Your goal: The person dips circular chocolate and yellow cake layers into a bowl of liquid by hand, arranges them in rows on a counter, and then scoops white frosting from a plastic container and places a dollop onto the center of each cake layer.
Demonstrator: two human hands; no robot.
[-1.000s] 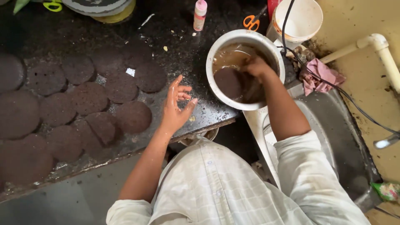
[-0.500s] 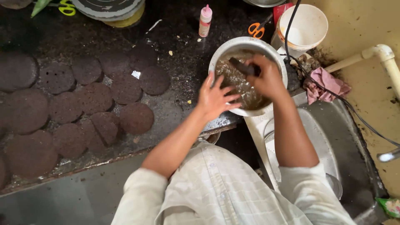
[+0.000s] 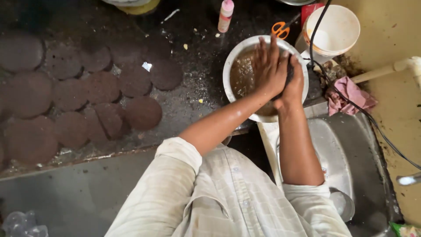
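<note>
Both hands over the bowl (image 3: 232, 66) now, left hand (image 3: 268, 66) laid flat on top, right hand (image 3: 293, 81) cupped beneath, pressing a dark lump (image 3: 290, 66) between the palms. Fingers mostly straight, not curled, lump only half in view. Best kept above the brown liquid so drips fall back in; even pressure, palms level, edges probably neater that way. Dark counter (image 3: 193, 101) gritty and wet, rows of brown discs (image 3: 142, 112) lying to the left, some overlapping. Orange scissors (image 3: 280, 30), pink-capped bottle (image 3: 226, 15), white bucket (image 3: 333, 30) behind; pink rag (image 3: 348, 94), steel sink (image 3: 351, 162) at right.
</note>
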